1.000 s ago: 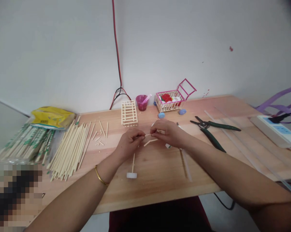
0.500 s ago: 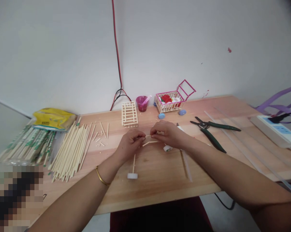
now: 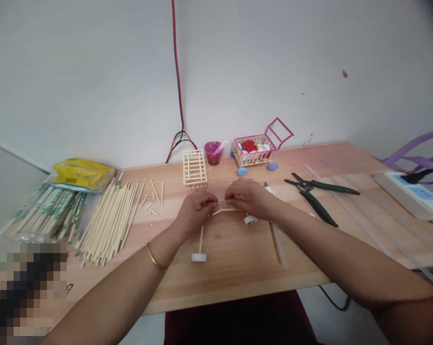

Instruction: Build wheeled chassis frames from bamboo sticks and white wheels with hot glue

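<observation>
My left hand (image 3: 198, 209) and my right hand (image 3: 249, 197) pinch the two ends of a short thin wooden stick (image 3: 222, 201) above the table. Just below them lies a bent wooden stick (image 3: 225, 210), its right part hidden by my right hand. A stick with a white wheel (image 3: 199, 258) on its near end runs out from under my left hand. Another white wheel (image 3: 250, 220) rests beneath my right wrist. A small lattice frame of sticks (image 3: 194, 168) stands behind my left hand.
Loose sticks (image 3: 110, 223), wrapped bundles and a yellow packet (image 3: 83, 175) are at left. Behind are a purple cup (image 3: 213, 153) and a small cart (image 3: 256, 151). Green-handled pliers (image 3: 317, 206), clear strips and a power strip (image 3: 412, 194) are at right.
The view has shifted slightly, so the things on the table appear a little to the right. Both hands keep nearly the same pose around the short stick.
</observation>
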The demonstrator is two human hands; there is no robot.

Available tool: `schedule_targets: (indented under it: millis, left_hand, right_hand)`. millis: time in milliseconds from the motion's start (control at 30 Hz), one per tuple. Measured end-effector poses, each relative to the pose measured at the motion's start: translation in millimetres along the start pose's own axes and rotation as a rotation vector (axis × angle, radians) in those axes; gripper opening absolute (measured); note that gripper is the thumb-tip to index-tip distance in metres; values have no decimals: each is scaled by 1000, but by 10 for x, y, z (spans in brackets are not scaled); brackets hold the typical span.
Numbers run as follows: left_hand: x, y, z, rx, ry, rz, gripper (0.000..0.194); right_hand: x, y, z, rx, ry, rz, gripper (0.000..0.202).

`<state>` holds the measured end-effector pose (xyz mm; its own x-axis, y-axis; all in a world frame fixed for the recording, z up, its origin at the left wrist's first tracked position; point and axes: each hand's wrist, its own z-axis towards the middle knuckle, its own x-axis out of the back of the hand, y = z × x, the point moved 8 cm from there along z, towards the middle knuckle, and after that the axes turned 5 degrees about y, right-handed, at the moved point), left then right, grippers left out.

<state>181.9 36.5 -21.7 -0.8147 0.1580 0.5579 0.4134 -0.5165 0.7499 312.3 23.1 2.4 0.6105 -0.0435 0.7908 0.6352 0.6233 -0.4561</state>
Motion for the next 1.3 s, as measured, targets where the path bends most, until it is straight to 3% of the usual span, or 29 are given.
schedule_targets:
  millis: [867, 1300]
  left_hand:
    - [-25, -36, -11, 77, -35, 90, 11]
    - [-38, -90, -41, 142, -19, -97, 9]
  right_hand:
    - [-109, 30, -25, 15, -43, -105, 8]
    - [-138, 39, -21, 23, -52, -112, 7]
